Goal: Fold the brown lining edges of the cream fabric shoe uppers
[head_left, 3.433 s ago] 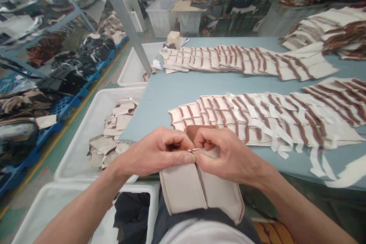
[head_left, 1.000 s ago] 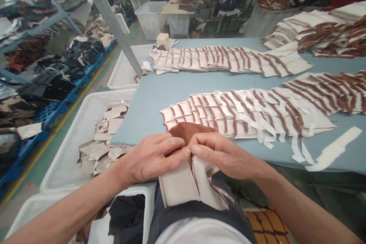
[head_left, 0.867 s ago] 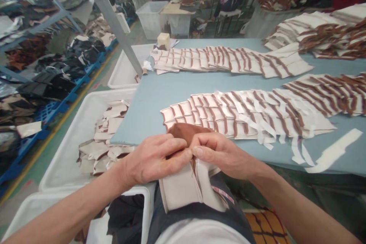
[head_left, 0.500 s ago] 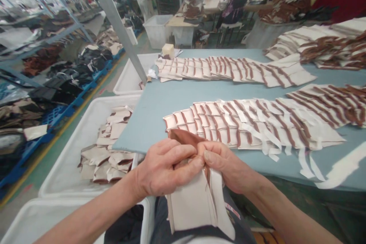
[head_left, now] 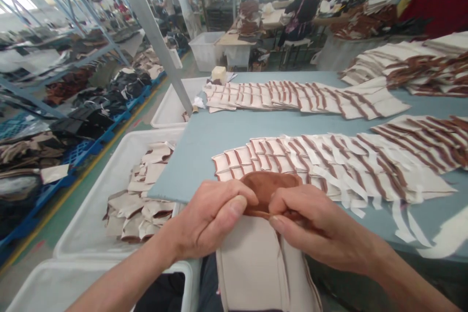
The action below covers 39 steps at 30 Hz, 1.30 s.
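Currently held over the lap, close to the body: pale cloth piece [head_left: 252,263], open at the top like a pouch, with brown lining [head_left: 270,185] showing inside the mouth. Gripped at the rim from two sides. Clasped by left hand [head_left: 210,217], with thumb on the near side and fingers curled over into the opening. Pinched by right hand [head_left: 316,219], between thumb and forefinger, close to the top of the lengthwise seam [head_left: 282,268]. Cannot tell firmness of either hold, nor see the innermost fingertips.

Judged as key relation: seam against fingers. Running from rim down toward the lap, along the long axis of the piece, just below the right thumb tip. Nearer to right hand than to left. With rim set crosswise between the hands.

Just beyond the mouth, on blue table [head_left: 171,170]: near row of pale pieces [head_left: 276,153] with brown edges, overlapping, plus white strips [head_left: 349,186] draped across. Off to the left, below table height: white bin [head_left: 91,200] with loose pieces inside. Farther back on the table: second row [head_left: 278,95], with yellowish block [head_left: 218,74] near its left end. Farthest noted: seated person [head_left: 298,14] at another bench.
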Each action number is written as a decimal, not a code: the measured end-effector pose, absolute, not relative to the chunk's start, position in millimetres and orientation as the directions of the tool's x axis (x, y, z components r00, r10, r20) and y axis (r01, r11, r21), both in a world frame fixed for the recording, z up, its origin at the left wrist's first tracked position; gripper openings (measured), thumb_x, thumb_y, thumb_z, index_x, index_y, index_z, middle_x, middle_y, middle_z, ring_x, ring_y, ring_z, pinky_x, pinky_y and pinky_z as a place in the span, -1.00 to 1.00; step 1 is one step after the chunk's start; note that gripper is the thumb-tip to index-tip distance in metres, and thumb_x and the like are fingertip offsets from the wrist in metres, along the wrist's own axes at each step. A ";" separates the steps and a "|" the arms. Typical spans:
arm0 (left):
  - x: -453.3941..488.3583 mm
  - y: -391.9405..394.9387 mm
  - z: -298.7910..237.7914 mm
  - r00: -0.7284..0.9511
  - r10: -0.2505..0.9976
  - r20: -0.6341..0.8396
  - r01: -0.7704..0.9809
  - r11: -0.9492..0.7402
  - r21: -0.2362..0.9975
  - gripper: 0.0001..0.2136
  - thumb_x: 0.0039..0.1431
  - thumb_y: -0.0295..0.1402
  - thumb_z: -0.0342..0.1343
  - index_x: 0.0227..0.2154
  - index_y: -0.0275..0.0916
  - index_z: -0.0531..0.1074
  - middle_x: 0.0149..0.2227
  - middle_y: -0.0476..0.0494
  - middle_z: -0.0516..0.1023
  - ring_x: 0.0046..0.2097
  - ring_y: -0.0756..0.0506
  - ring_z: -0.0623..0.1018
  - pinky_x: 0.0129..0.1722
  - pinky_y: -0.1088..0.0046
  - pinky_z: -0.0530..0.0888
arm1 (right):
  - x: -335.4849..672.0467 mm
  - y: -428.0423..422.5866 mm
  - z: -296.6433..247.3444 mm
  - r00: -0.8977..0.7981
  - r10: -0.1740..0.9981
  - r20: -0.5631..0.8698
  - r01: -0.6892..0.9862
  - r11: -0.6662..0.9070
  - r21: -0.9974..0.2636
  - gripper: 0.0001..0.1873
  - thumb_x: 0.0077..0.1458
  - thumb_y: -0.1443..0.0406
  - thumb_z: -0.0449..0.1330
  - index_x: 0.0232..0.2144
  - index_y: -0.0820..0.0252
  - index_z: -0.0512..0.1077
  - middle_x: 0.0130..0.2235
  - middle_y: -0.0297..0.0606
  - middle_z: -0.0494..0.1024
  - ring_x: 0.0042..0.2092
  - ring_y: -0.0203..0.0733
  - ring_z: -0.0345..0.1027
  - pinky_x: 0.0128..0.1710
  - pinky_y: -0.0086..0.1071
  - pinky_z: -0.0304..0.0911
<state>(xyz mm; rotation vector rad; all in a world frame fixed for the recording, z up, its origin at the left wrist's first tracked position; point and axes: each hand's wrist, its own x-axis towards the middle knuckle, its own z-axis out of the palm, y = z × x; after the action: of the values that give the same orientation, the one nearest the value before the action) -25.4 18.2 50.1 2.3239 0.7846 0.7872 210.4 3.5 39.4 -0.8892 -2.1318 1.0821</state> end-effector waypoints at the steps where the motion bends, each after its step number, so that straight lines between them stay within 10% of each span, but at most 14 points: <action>1: -26.0 20.0 52.2 0.687 0.665 0.293 0.340 -0.650 0.680 -0.56 0.54 -0.18 -0.30 -0.27 -0.25 0.43 -0.38 -0.06 0.54 -0.35 -0.02 0.50 -0.26 0.47 0.40 | 210.7 4.4 38.6 -0.598 0.771 0.220 0.337 0.490 -0.804 -0.77 0.23 0.39 0.08 -0.49 0.14 0.25 -0.53 -0.48 0.25 -0.50 -0.36 0.12 -0.47 -0.41 -0.05; 14: -23.6 32.4 43.3 0.750 0.656 0.089 0.269 -0.425 0.864 -0.42 0.44 0.11 -0.28 -0.53 -0.22 0.24 -0.54 0.07 0.21 -0.49 0.03 0.25 -0.44 0.49 0.22 | 209.5 10.1 36.7 -0.634 0.765 0.115 0.413 0.460 -0.786 -0.76 0.23 0.41 0.09 -0.49 0.13 0.23 -0.52 -0.49 0.29 -0.48 -0.37 0.15 -0.45 -0.45 -0.02; 24: -15.2 10.8 69.4 0.767 0.621 0.158 0.455 -0.701 0.549 -0.63 0.53 -0.29 -0.23 -0.36 -0.25 0.36 -0.37 -0.07 0.47 -0.30 -0.08 0.38 -0.19 0.38 0.27 | 201.5 2.4 40.0 -0.560 0.764 0.321 0.331 0.561 -0.758 -0.82 0.18 0.44 0.08 -0.46 0.15 0.33 -0.53 -0.48 0.34 -0.50 -0.38 0.18 -0.45 -0.46 0.02; 32: -16.7 15.6 56.2 0.740 0.668 0.077 0.204 -0.332 0.921 -0.60 0.50 -0.07 -0.16 -0.41 -0.22 0.24 -0.40 0.04 0.28 -0.35 0.00 0.30 -0.26 0.47 0.27 | 198.4 3.1 26.7 -0.508 0.787 0.348 0.041 0.426 -0.904 -0.73 0.35 0.28 0.14 -0.45 0.14 0.33 -0.50 -0.50 0.29 -0.51 -0.38 0.12 -0.51 -0.49 0.01; 39: -16.1 16.8 40.0 0.687 0.726 -0.022 0.164 -0.126 0.978 -0.49 0.40 0.13 -0.12 -0.47 -0.22 0.23 -0.43 0.04 0.24 -0.37 -0.01 0.26 -0.32 0.46 0.24 | 195.7 0.6 15.5 -0.452 0.775 0.441 0.169 0.560 -0.811 -0.78 0.33 0.32 0.23 -0.41 0.15 0.39 -0.47 -0.47 0.45 -0.45 -0.37 0.26 -0.36 -0.49 0.15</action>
<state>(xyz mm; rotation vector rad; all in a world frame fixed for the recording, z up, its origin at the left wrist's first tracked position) -16.1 16.8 40.0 1.6589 0.7318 0.5643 195.7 0.6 15.5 -0.7629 -1.9358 0.8909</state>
